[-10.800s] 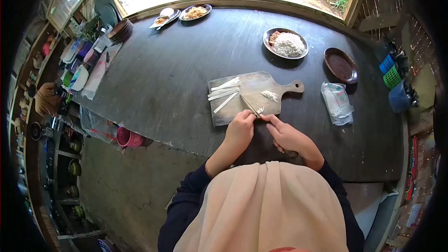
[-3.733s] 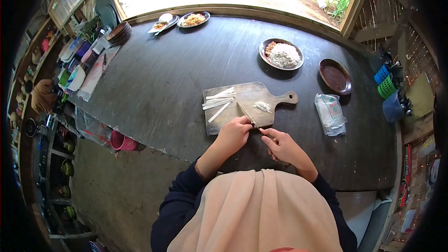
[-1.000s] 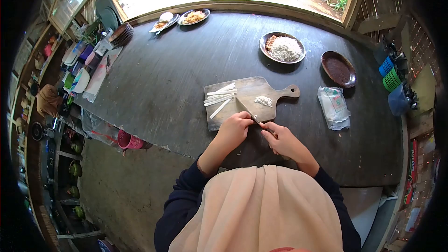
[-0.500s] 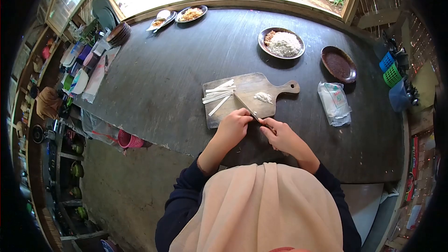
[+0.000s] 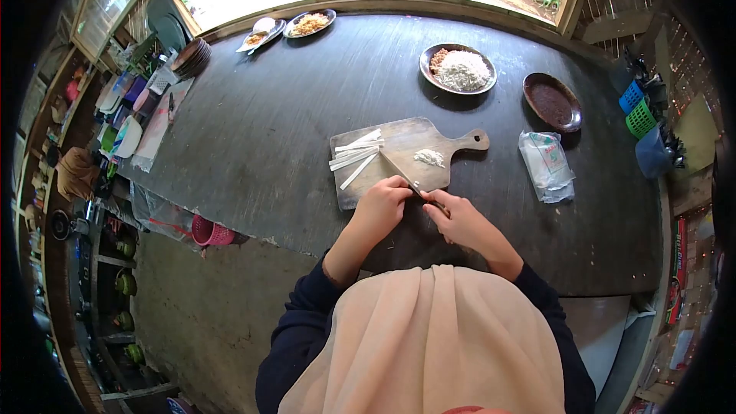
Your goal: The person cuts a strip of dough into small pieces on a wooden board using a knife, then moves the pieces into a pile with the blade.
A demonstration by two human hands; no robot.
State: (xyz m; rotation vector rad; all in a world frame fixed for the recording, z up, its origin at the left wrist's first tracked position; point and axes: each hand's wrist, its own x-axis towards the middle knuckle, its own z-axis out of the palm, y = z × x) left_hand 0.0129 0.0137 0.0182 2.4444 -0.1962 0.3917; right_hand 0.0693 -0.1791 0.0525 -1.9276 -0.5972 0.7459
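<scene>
The right hand is closed around the handle of a slim dark-bladed knife. Its fingers wrap so tightly that the handle is hidden. The blade slants toward 11 o'clock across the near part of a pale wooden cutting board with a round-ended handle.

The left hand sits just beside the blade at the board's near edge. Its fingers are curled and pressed together, tips down against the board by the knife. Whether they pinch anything beneath cannot be told.

At 10 o'clock from the hands, several long white strips lie side by side on the board's left part, with one set apart and slanted. At 1 o'clock from the blade, a small heap of white shreds lies on the board near its handle.

The board rests on a broad dark grey desk. From the board:
- Toward 1 o'clock stands a round dark plate piled with white shreds and something brownish.
- At 2 o'clock is an oval dark brown dish.
- At 3 o'clock, well apart from the board, lies a crumpled clear plastic bag.
</scene>
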